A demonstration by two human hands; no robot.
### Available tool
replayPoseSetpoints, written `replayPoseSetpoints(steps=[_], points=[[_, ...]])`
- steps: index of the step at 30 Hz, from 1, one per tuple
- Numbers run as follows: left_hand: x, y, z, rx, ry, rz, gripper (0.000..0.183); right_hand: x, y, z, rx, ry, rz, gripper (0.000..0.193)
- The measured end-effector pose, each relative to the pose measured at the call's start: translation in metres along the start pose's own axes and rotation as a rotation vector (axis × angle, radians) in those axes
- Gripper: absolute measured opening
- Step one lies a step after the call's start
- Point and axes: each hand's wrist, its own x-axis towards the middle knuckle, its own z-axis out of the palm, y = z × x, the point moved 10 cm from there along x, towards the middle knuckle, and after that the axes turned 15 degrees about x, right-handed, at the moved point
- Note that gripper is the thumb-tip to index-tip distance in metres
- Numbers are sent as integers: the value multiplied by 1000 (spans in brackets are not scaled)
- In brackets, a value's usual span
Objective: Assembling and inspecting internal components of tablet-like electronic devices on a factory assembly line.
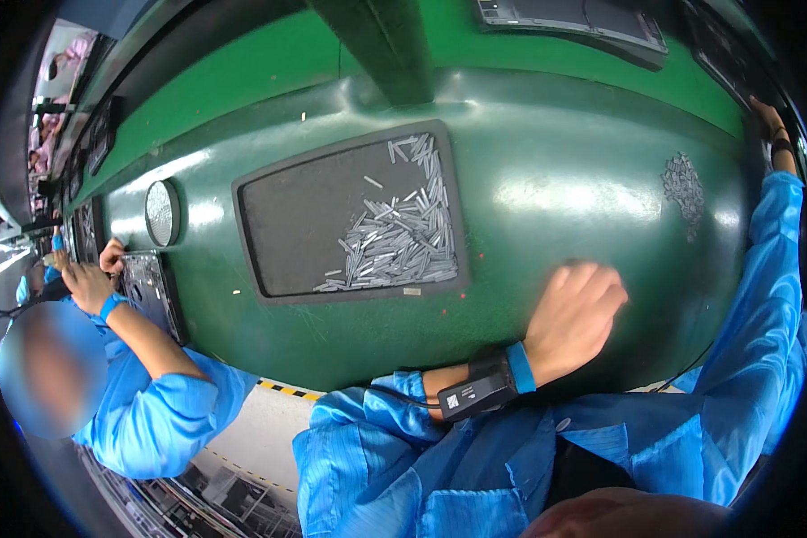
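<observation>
— Where are the hands of this person now?

— The left hand [576,316] rests low and right of centre on the green bench [547,193], wrist bent, knuckles up, fingers curled loosely inward. I see nothing held in it. A dark wrist strap [480,387] with a cable sits on that forearm.

— And the other?

— The right hand [769,117] is stretched far to the upper right edge, arm almost straight. Whether its fingers are closed or spread, I cannot tell.

— Where are the parts?

— The small metal pins [399,242] lie in the grey tray [296,215] at the centre; a smaller heap of pins [683,186] is to the right, well apart from the left hand.

— How to pick them well?

— I think one should pinch few pins, slowly, so that none scatter.
</observation>
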Motion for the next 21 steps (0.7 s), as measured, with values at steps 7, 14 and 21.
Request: replayPoseSetpoints(steps=[7, 14, 21], points=[[-12, 25, -19, -9, 31, 48, 15, -85, -44, -48, 49, 227, -167, 45], [-12, 10, -10, 36, 110, 83, 10, -184, -103, 48, 941, -23, -275, 23], [21, 4, 31, -787, -104, -177, 43, -448, -82, 145, 1498, -223, -417, 28]])
